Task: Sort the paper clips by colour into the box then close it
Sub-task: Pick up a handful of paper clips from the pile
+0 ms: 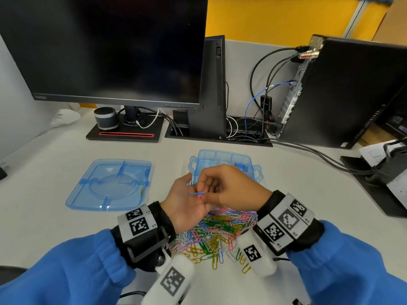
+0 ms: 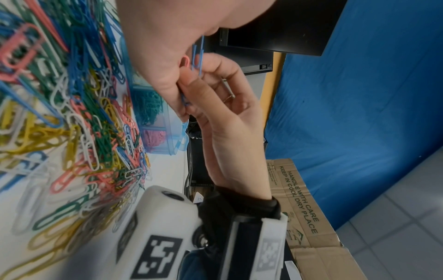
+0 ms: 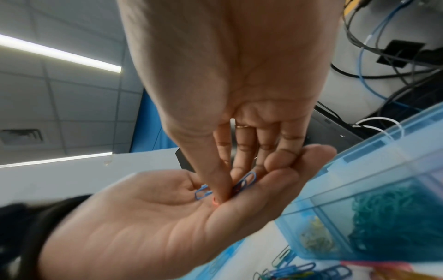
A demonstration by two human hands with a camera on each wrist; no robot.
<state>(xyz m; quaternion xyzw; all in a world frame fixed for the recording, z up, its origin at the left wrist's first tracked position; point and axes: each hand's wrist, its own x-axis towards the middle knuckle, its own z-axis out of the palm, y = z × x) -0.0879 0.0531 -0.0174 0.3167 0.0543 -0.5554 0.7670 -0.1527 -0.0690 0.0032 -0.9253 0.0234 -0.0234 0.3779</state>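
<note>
I am pinching thin blue wire paper clips [image 1: 197, 193] off my cupped left palm [image 1: 187, 205] with my right grip [image 1: 206, 195], carefully leaving the pink one.

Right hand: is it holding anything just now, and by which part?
Yes. The right hand pinches blue paper clips near their middle, thumb against fingers, over the open left hand. A pink clip lies beside them.

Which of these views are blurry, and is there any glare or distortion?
Head view: sharp, wide-angle bending at the monitor. Left wrist: near paper clips smeared. Right wrist: box soft, ceiling light strips bright.
</note>
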